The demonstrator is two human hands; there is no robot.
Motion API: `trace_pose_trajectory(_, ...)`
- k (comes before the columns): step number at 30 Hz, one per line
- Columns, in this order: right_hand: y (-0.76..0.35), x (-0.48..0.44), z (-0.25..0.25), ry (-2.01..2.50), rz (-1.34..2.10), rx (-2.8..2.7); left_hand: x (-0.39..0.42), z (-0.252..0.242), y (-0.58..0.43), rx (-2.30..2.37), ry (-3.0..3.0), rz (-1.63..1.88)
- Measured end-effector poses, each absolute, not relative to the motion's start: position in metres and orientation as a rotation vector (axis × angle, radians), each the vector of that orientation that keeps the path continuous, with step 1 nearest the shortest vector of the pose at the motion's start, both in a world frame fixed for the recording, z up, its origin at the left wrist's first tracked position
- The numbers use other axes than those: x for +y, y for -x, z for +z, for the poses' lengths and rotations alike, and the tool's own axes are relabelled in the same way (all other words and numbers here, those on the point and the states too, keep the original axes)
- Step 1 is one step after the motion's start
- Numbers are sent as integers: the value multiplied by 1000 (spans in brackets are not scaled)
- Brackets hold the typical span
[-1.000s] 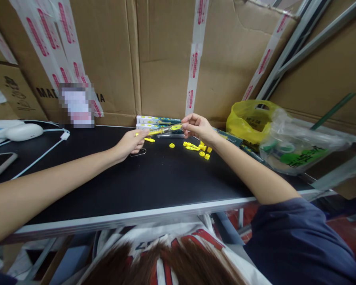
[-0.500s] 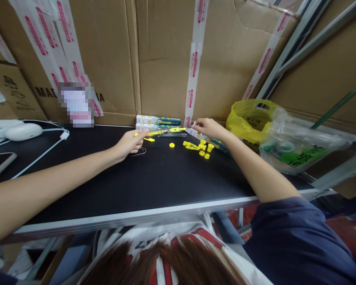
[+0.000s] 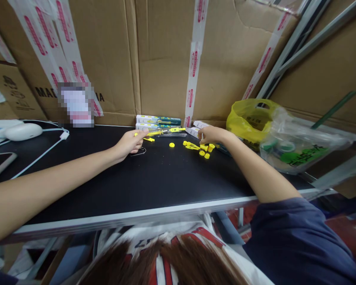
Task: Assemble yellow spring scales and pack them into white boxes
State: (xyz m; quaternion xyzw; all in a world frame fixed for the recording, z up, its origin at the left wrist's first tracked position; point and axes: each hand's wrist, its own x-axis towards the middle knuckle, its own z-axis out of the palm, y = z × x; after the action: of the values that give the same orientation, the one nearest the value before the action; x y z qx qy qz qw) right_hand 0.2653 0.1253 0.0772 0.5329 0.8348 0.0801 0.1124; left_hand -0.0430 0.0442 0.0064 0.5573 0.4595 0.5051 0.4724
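My left hand (image 3: 130,141) is closed in a pinch on a slim yellow tool (image 3: 156,133) with a clear, shiny middle. Its yellow tip piece (image 3: 177,129) points right, above the black tabletop. My right hand (image 3: 211,135) bends down over a small pile of yellow plastic parts (image 3: 192,146), its fingertips drawn together at the pile's upper edge. What they pinch, if anything, is hidden. A single yellow ring-like part (image 3: 172,145) lies between the hands. Beside my left hand are a yellow piece (image 3: 149,139) and a thin wire hook (image 3: 142,151).
Slim printed boxes (image 3: 158,120) are stacked at the back, near the cardboard (image 3: 163,79). Another white box (image 3: 200,124) lies behind my right hand. A yellow bag (image 3: 249,118) and a clear plastic bag (image 3: 296,148) stand right; a white cable (image 3: 38,156) and phone (image 3: 0,164) lie left.
My right hand has come down and slightly right, from the white box to the yellow parts. My left hand keeps the tool in the same place.
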Motion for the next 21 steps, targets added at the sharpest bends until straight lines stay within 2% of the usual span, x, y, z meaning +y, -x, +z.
trace_pose_trajectory(6, -261, 122, 82, -1666, 242, 2745, 44, 7, 42, 1107, -1347, 1251)
trace_pose_trajectory(8, -256, 119, 86, -1720, -21, 3033, 45, 7, 43, 1103, -1339, 1260)
trace_pose_trajectory(11, -250, 115, 89, -1668, -816, 3262, 46, 7, 43, 1097, -1338, 1270)
trace_pose_trajectory(13, -247, 113, 90, -1587, -1216, 3238, 46, 7, 44, 1096, -1336, 1273)
trace_pose_trajectory(16, -245, 110, 89, -1552, -1467, 3159, 47, 6, 45, 1089, -1330, 1267)
trace_pose_trajectory(21, -242, 106, 89, -1626, -1541, 3082, 49, 4, 46, 1074, -1337, 1270)
